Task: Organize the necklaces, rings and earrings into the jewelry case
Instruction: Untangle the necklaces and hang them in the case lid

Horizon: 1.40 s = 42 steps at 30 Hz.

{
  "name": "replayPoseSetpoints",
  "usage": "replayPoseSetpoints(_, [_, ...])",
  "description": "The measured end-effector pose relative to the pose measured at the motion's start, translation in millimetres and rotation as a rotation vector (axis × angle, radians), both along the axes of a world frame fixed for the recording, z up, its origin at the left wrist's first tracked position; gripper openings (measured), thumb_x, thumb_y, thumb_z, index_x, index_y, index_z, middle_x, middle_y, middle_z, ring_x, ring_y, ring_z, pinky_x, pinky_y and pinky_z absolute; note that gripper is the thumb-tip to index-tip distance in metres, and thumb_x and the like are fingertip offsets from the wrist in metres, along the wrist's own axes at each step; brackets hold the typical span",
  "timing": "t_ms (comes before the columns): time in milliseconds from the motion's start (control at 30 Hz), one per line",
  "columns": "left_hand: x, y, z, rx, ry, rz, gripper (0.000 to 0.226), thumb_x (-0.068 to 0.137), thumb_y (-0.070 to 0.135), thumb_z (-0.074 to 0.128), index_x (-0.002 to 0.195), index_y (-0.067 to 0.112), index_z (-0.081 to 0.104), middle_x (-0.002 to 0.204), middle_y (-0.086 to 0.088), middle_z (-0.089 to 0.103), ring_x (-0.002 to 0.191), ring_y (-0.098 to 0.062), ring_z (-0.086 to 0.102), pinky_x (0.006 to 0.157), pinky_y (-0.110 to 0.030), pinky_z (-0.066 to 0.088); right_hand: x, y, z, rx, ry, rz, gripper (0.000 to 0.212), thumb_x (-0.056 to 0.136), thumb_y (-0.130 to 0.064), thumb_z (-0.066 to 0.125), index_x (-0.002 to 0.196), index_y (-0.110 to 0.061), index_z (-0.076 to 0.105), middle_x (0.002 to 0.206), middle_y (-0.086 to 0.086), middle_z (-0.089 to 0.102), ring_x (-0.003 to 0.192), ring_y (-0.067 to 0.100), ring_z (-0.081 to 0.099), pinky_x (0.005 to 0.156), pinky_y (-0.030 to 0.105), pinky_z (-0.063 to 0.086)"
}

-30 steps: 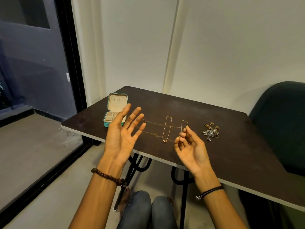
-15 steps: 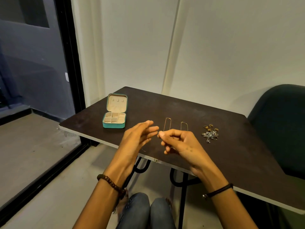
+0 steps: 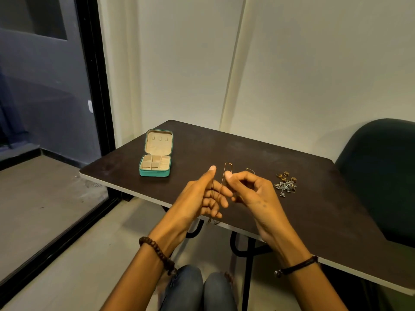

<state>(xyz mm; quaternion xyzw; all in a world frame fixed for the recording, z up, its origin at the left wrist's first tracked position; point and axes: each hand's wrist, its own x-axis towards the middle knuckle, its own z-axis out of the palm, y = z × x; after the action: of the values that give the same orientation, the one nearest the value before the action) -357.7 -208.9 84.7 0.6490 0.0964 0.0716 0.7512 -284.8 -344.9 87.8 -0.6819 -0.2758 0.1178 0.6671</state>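
Note:
A teal jewelry case (image 3: pixel 155 172) stands open on the left of the dark table (image 3: pixel 314 209), its beige compartments bare. Two thin gold necklaces lie in loops, one (image 3: pixel 228 166) mid-table and one (image 3: pixel 249 169) just right of it. Gold rings (image 3: pixel 286 175) and a heap of silver earrings (image 3: pixel 285 187) lie further right. My left hand (image 3: pixel 202 198) and right hand (image 3: pixel 253 194) meet above the front edge. A fine gold chain (image 3: pixel 220 189) runs across my left fingers, which are nearly straight, and its end dangles below them. My right fingers are curled around the chain's other part.
A dark green chair (image 3: pixel 381 176) stands at the table's right end. A glass door with a black frame (image 3: pixel 98 86) is on the left, and a white wall runs behind the table. My knees (image 3: pixel 197 288) sit under the front edge.
Both hands turned from palms-up and apart to close together over the front edge. The long chain that lay across the table is now lifted and draped over my left fingers.

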Motion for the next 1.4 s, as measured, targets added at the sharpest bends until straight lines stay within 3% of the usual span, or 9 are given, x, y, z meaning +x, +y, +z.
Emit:
replayPoseSetpoints(100, [-1, -1, -3, -0.049, -0.020, -0.034, 0.065, 0.101, 0.057, 0.034, 0.101, 0.004, 0.072, 0.069, -0.008, 0.064, 0.045, -0.010, 0.046, 0.052, -0.026, 0.051, 1, 2, -7, 0.023, 0.160, 0.058, 0.030, 0.095, -0.038, 0.066, 0.087, -0.009, 0.070, 0.084, 0.007, 0.071, 0.086, 0.020, 0.068, 0.090, 0.035, 0.053])
replayPoseSetpoints(200, [-5, -2, -10, -0.115, -0.025, -0.029, 0.061, 0.100, 0.057, 0.036, 0.107, 0.009, 0.073, 0.070, -0.008, 0.063, 0.042, -0.009, 0.041, 0.048, -0.024, 0.048, 1, 4, -10, 0.033, 0.307, 0.052, 0.026, 0.096, -0.036, 0.064, 0.086, -0.013, 0.068, 0.081, 0.006, 0.070, 0.078, 0.015, 0.067, 0.077, 0.030, 0.052])
replayPoseSetpoints(300, [-7, -2, -16, -0.178, -0.018, -0.019, 0.056, 0.099, 0.058, 0.040, 0.108, 0.014, 0.073, 0.069, -0.007, 0.062, 0.040, -0.009, 0.039, 0.043, -0.024, 0.046, 3, 4, -12, 0.067, 0.462, 0.081, 0.024, 0.093, -0.033, 0.069, 0.096, -0.009, 0.066, 0.075, 0.004, 0.065, 0.072, 0.015, 0.064, 0.077, 0.031, 0.054])
replayPoseSetpoints(500, [-8, 5, -19, -0.213, 0.013, 0.115, 0.048, 0.098, 0.050, 0.050, 0.080, 0.011, 0.072, 0.056, 0.001, 0.044, 0.041, -0.009, 0.038, 0.043, -0.024, 0.044, 6, 2, -12, 0.259, 0.683, 0.124, 0.027, 0.085, -0.021, 0.076, 0.103, -0.009, 0.059, 0.067, 0.003, 0.056, 0.060, 0.014, 0.056, 0.064, 0.029, 0.059])
replayPoseSetpoints(700, [-5, 6, -22, -0.163, 0.075, 0.147, 0.042, 0.095, 0.045, 0.060, 0.069, 0.012, 0.066, 0.055, 0.000, 0.046, 0.045, -0.010, 0.044, 0.050, -0.026, 0.051, 9, 0, -8, 0.290, 0.628, 0.132, 0.027, 0.079, -0.016, 0.077, 0.101, -0.008, 0.064, 0.070, 0.002, 0.058, 0.053, 0.007, 0.048, 0.052, 0.019, 0.049])
replayPoseSetpoints(833, [-3, 6, -22, -0.305, 0.010, 0.210, 0.029, 0.092, 0.036, 0.066, 0.073, 0.014, 0.064, 0.057, 0.001, 0.048, 0.046, -0.010, 0.046, 0.052, -0.026, 0.052, 9, -1, -14, 0.208, 0.525, 0.145, 0.029, 0.082, -0.017, 0.075, 0.107, -0.006, 0.064, 0.077, 0.004, 0.060, 0.054, 0.007, 0.045, 0.044, 0.015, 0.034])
replayPoseSetpoints(933, [-2, 9, -19, -0.381, -0.043, 0.240, 0.025, 0.090, 0.032, 0.069, 0.073, 0.015, 0.063, 0.056, 0.003, 0.048, 0.045, -0.008, 0.046, 0.053, -0.025, 0.053, 7, -3, -19, 0.074, 0.437, 0.178, 0.026, 0.086, -0.023, 0.075, 0.105, -0.007, 0.068, 0.080, 0.004, 0.063, 0.056, 0.008, 0.044, 0.043, 0.015, 0.033])
replayPoseSetpoints(1200, [-2, 17, -20, -0.345, -0.064, 0.203, 0.023, 0.088, 0.028, 0.073, 0.074, 0.013, 0.062, 0.056, 0.004, 0.043, 0.043, -0.006, 0.031, 0.044, -0.020, 0.032, 1, 7, -17, -0.097, 0.279, 0.254, 0.025, 0.088, -0.037, 0.074, 0.097, -0.015, 0.078, 0.066, -0.005, 0.042, 0.056, 0.007, 0.031, 0.051, 0.018, 0.026])
replayPoseSetpoints(1400, [-5, 34, -27, -0.270, -0.068, 0.212, 0.024, 0.088, 0.033, 0.072, 0.077, 0.013, 0.065, 0.057, 0.005, 0.045, 0.045, -0.005, 0.030, 0.044, -0.017, 0.026, 8, 25, -13, -0.050, 0.255, 0.229, 0.022, 0.090, -0.028, 0.072, 0.095, -0.006, 0.076, 0.071, 0.000, 0.053, 0.058, 0.006, 0.039, 0.053, 0.017, 0.033])
